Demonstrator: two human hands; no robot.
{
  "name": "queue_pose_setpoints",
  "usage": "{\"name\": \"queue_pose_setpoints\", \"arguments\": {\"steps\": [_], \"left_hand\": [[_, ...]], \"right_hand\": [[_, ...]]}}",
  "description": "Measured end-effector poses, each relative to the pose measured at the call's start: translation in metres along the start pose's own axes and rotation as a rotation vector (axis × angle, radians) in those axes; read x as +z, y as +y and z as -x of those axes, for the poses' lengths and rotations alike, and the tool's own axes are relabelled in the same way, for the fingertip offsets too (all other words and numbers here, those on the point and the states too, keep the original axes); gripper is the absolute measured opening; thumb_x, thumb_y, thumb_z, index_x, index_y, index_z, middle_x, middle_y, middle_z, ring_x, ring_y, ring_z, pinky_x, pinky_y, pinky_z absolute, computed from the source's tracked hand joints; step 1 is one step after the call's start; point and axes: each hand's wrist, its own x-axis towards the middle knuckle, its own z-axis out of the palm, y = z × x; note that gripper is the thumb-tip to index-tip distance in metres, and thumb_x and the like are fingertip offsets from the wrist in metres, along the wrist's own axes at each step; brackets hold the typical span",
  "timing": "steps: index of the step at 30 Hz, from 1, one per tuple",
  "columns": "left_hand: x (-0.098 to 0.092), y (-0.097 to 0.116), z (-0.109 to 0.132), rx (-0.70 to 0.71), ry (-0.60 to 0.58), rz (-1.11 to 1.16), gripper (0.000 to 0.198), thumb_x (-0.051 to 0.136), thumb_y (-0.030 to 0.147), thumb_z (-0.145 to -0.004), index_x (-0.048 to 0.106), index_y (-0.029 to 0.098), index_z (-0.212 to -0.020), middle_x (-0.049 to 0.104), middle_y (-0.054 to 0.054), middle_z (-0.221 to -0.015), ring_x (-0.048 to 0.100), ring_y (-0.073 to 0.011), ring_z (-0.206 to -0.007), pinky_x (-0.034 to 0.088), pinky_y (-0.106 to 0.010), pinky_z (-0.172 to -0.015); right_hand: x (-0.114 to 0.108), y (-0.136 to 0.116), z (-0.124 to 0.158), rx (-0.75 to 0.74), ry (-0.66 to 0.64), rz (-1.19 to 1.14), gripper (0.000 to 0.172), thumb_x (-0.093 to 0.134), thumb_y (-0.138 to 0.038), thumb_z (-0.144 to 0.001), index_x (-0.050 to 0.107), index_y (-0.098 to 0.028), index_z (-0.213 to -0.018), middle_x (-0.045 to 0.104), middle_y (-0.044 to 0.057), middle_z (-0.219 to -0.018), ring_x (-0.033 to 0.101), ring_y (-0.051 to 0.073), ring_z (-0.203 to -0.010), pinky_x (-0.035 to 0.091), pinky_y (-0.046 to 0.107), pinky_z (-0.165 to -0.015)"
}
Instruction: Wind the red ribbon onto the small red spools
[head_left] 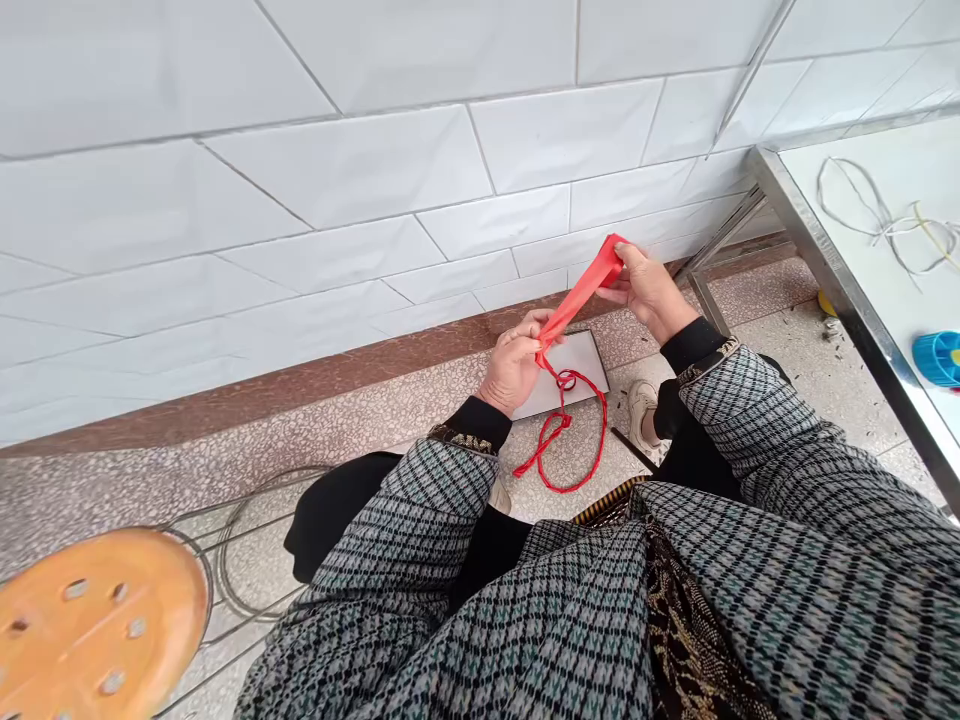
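A red ribbon is stretched on a slant between my two hands. My left hand pinches its lower, gathered end, from which a twisted red cord hangs in a loop. Higher up and to the right, my right hand grips the wide, folded end between thumb and fingers. Below the hands, a shallow pale tray or box with a dark rim lies on the floor, partly covered by my left hand and the cord.
On the left stands an orange round stool with holes and wire legs. A metal-edged table at the right bears white cords and a blue plastic piece. A white tiled wall rises in front. My shoe is beside the tray.
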Motion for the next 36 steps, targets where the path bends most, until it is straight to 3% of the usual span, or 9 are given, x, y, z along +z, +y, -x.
{"name": "queue_pose_setpoints", "arguments": {"steps": [4,7,10,13,19,24,27,31,36], "left_hand": [[0.005,0.000,-0.003,0.096,0.053,0.071,0.021,0.066,0.023,-0.058,0.045,0.019,-0.054,0.073,-0.006,-0.098,0.072,-0.0219,-0.095,0.058,-0.044,-0.108],[0.011,0.002,-0.005,0.108,0.096,0.149,0.024,0.066,0.022,-0.060,0.042,0.020,-0.058,0.073,-0.004,-0.094,0.074,-0.0221,-0.102,0.057,-0.042,-0.109],[0.017,0.005,-0.009,0.047,0.137,0.167,0.023,0.065,0.022,-0.063,0.042,0.021,-0.063,0.067,-0.002,-0.079,0.069,-0.0163,-0.084,0.059,-0.034,-0.088],[0.019,0.005,-0.014,-0.049,0.162,0.159,0.019,0.065,0.022,-0.067,0.048,0.023,-0.075,0.050,0.004,-0.064,0.053,-0.0110,-0.063,0.047,-0.027,-0.067],[0.020,0.005,-0.016,-0.159,0.073,0.057,0.045,0.062,0.017,-0.058,0.066,0.019,-0.103,0.053,0.005,-0.060,0.048,-0.0125,-0.055,0.037,-0.028,-0.060],[0.021,0.005,-0.015,-0.171,0.011,0.039,0.033,0.059,0.020,-0.055,0.069,0.016,-0.087,0.048,0.003,-0.050,0.043,-0.0131,-0.050,0.035,-0.030,-0.057],[0.020,0.002,-0.016,-0.117,0.003,0.060,0.018,0.066,0.033,-0.070,0.067,0.018,-0.080,0.048,0.003,-0.053,0.044,-0.0119,-0.051,0.034,-0.029,-0.056],[0.017,-0.003,-0.019,-0.036,0.060,-0.142,0.039,0.083,0.053,-0.077,0.063,0.020,-0.074,0.046,0.006,-0.054,0.038,-0.0082,-0.048,0.027,-0.026,-0.052],[0.017,-0.008,-0.017,0.133,0.065,-0.358,0.032,0.083,0.047,-0.081,0.074,0.018,-0.071,0.063,-0.001,-0.076,0.050,-0.0099,-0.065,0.039,-0.027,-0.063]], "right_hand": [[0.007,0.005,0.002,0.089,-0.013,-0.072,0.008,0.060,-0.032,-0.104,0.061,-0.024,-0.105,0.070,0.000,-0.088,0.072,0.015,-0.080,0.068,0.032,-0.078],[0.009,0.006,0.003,0.129,0.000,-0.073,0.009,0.059,-0.032,-0.105,0.061,-0.024,-0.103,0.071,0.001,-0.088,0.072,0.015,-0.080,0.067,0.031,-0.077],[0.009,0.006,0.002,0.126,0.001,-0.058,0.011,0.061,-0.035,-0.104,0.061,-0.024,-0.103,0.069,0.000,-0.087,0.071,0.015,-0.079,0.067,0.031,-0.079],[0.009,0.005,0.001,0.088,-0.001,-0.021,0.011,0.062,-0.036,-0.103,0.060,-0.025,-0.104,0.070,0.000,-0.090,0.070,0.014,-0.079,0.067,0.032,-0.081],[0.009,-0.001,0.000,0.000,0.013,0.042,0.012,0.063,-0.037,-0.101,0.060,-0.025,-0.105,0.067,-0.002,-0.089,0.067,0.013,-0.075,0.066,0.030,-0.077],[0.009,-0.005,0.002,-0.025,0.013,0.046,0.013,0.063,-0.036,-0.101,0.060,-0.025,-0.108,0.064,-0.004,-0.085,0.067,0.013,-0.072,0.065,0.030,-0.074],[0.011,-0.006,0.004,-0.019,0.014,0.044,0.012,0.062,-0.035,-0.101,0.060,-0.025,-0.109,0.064,-0.004,-0.084,0.068,0.012,-0.072,0.065,0.030,-0.075],[0.012,-0.007,0.007,-0.011,0.001,0.049,0.013,0.064,-0.035,-0.101,0.060,-0.025,-0.109,0.065,-0.004,-0.084,0.068,0.013,-0.071,0.066,0.032,-0.076],[0.013,-0.003,0.005,0.003,0.029,0.049,0.014,0.065,-0.033,-0.099,0.058,-0.026,-0.110,0.062,-0.005,-0.081,0.066,0.013,-0.068,0.066,0.031,-0.070]]}}
